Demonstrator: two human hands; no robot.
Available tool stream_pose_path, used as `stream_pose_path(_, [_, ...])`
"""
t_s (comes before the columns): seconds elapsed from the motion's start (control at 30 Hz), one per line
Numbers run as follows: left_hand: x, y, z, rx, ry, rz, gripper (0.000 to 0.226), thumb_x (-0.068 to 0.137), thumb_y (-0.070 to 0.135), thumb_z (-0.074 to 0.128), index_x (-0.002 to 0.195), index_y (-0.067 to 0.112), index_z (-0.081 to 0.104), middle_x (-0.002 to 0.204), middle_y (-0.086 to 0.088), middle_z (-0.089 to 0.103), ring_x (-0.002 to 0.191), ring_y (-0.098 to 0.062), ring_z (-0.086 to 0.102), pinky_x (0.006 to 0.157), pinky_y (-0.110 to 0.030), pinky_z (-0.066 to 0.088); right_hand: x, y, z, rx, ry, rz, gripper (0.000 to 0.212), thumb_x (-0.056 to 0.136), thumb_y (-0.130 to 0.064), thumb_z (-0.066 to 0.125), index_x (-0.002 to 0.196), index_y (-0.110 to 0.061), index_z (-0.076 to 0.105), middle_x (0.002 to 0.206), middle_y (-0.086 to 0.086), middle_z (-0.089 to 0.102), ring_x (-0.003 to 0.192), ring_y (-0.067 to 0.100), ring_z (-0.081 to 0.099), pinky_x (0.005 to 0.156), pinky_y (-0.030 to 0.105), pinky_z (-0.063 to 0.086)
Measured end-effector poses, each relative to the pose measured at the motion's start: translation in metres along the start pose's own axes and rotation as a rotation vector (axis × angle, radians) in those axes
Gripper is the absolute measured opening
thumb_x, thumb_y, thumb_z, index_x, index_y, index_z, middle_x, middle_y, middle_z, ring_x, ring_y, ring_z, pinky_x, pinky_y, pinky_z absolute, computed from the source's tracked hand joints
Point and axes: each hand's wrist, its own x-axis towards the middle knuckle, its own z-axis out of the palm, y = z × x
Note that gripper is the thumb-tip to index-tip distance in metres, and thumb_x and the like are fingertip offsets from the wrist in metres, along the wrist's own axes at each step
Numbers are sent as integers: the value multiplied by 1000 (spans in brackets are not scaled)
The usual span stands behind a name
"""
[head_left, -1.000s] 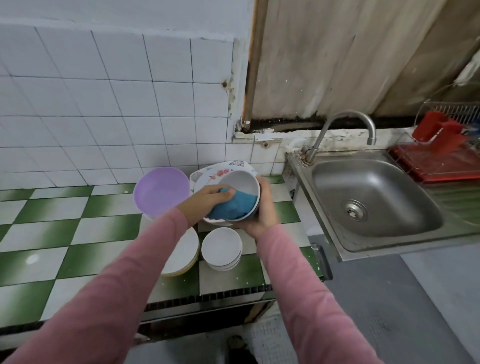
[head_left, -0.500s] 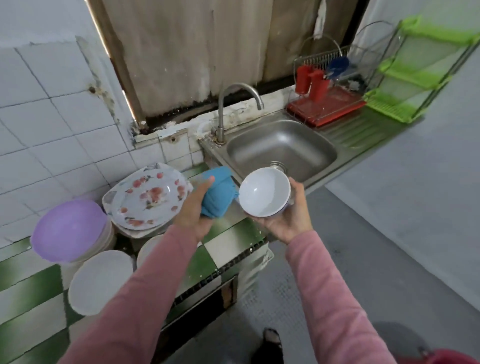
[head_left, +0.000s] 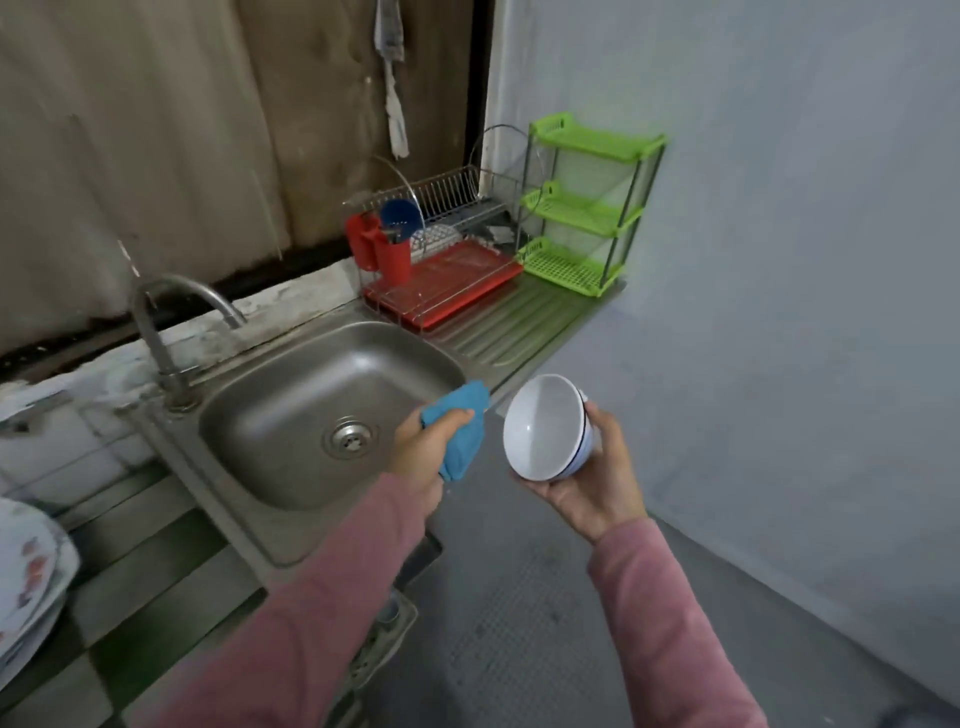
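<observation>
The right hand (head_left: 597, 480) cups a white bowl (head_left: 545, 428) from below, fingers curled round its base, its mouth tilted to the left. The bowl hangs in the air off the sink's (head_left: 332, 410) near right corner, over the floor. Just left of it, apart, the left hand (head_left: 423, 452) grips a bunched blue cloth (head_left: 460, 426) above the sink's near rim. A red dish rack (head_left: 441, 280) stands far right on the drainboard.

light: soft, even, dim-ish | shadows: faint | blur: motion, strongest at left edge | edges: wide-angle warp
</observation>
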Motion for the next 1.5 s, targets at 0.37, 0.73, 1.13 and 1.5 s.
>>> stream_pose_path(0.37, [125,-12,124,44,-66,-20,16,89,13,70,104,14,66,106,-11,72,101,-25,69,97,-43,52,127,-110,-54,-146,76,-135,62,80,-46,69,137,-25,55,125,6,66,108,19,64,86,37,58])
stream_pose_path(0.73, [308,17,178,-48,102,0,35,79,25,79,107,9,67,111,-15,71,98,-30,70,92,-49,55,330,-181,-37,-584,172,-234,100,56,-61,91,134,-14,52,126,10,67,112,24,68,98,45,54])
stream_pose_path(1.13, [423,36,183,10,448,135,21,83,24,78,97,20,64,104,-9,70,94,-28,67,87,-47,57,497,-208,-9,-994,26,-239,72,74,-34,88,130,-19,45,119,-2,54,102,17,57,77,24,49])
stream_pose_path(1.5, [487,45,192,-74,726,147,25,82,27,77,103,21,63,108,-5,70,100,-25,67,89,-44,57,650,-215,30,-1414,-221,-297,94,63,-44,91,139,-19,42,131,4,53,120,27,52,96,35,43])
